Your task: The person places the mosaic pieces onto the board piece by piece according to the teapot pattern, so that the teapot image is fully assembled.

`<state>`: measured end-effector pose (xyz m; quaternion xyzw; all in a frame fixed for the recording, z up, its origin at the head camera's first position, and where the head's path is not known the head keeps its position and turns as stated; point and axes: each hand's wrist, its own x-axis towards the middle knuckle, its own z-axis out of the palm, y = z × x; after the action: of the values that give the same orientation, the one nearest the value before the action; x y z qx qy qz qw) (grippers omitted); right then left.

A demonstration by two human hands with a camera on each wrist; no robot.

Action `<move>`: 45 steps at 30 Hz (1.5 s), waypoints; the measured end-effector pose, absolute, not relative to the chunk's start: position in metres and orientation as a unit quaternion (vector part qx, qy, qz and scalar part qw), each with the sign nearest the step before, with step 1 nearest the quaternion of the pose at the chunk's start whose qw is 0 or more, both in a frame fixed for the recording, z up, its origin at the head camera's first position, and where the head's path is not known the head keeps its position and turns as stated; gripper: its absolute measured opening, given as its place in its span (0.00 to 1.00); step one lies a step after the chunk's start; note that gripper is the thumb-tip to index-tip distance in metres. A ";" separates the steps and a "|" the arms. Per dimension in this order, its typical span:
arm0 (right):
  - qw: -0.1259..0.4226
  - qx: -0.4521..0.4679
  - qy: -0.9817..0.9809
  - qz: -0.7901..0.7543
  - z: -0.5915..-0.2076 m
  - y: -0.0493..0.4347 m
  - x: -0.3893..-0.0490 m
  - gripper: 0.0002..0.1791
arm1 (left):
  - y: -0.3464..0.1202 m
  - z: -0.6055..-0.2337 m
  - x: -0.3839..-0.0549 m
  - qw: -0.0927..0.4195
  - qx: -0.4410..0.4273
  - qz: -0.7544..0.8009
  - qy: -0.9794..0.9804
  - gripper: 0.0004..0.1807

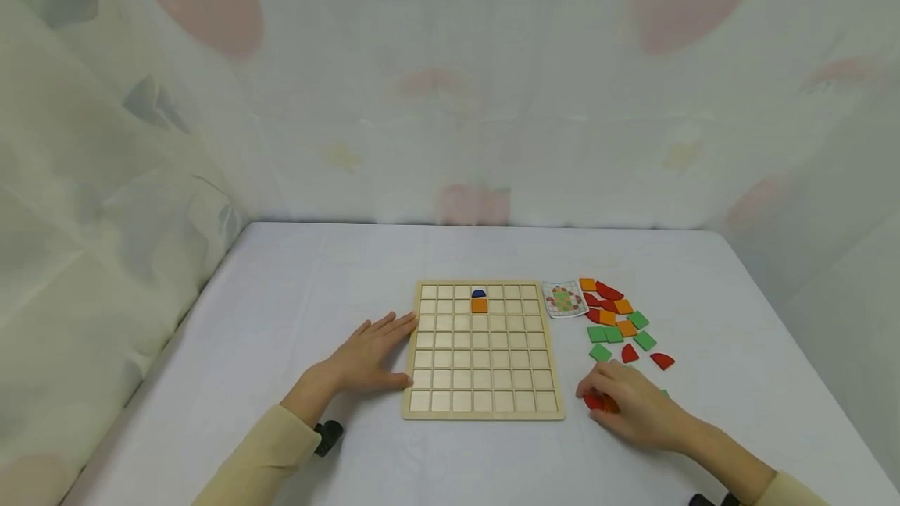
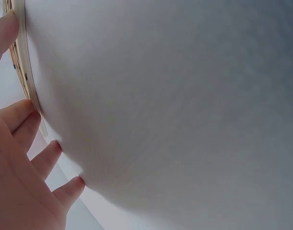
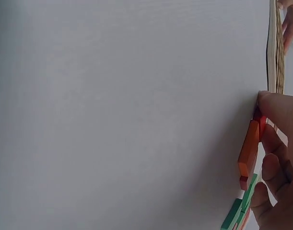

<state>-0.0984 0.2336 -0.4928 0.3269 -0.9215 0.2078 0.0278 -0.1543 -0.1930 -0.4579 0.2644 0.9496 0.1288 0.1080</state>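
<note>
We judge the board (image 1: 481,373) stiff, fairly light, best held by its rim. At its nine o'clock, the left hand (image 1: 366,359) touches the edge, fingers extended. At four o'clock, the right hand (image 1: 636,410) pinches a red piece (image 1: 592,402) beside an orange piece (image 1: 610,404): probably light, hard, smooth; grip opposite edges.

1 high, 2 close low views of board (image 1: 481,360)

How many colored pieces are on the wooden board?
2. The blue piece is in the middle square of the wooden board's farthest row. The orange piece is in the next square, nearer you. No hand covers the squares, so none seem hidden.
</note>
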 end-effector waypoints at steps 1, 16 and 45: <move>0.028 0.322 -0.923 0.207 -0.493 0.233 -0.099 0.16 | -0.193 -0.458 -0.154 0.107 0.265 0.128 0.950 0.48; -0.032 0.324 -0.921 0.215 -0.488 0.243 -0.103 0.20 | -0.194 -0.460 -0.155 0.108 0.259 0.127 0.951 0.49; -0.007 0.273 -0.948 0.162 -0.486 0.221 -0.109 0.17 | -0.192 -0.458 -0.155 0.105 0.267 0.128 0.949 0.48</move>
<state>-0.1095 0.2213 -0.4863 0.2731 -0.9482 0.1623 -0.0070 -0.1552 -0.1925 -0.4584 0.2669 0.9493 0.1284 0.1050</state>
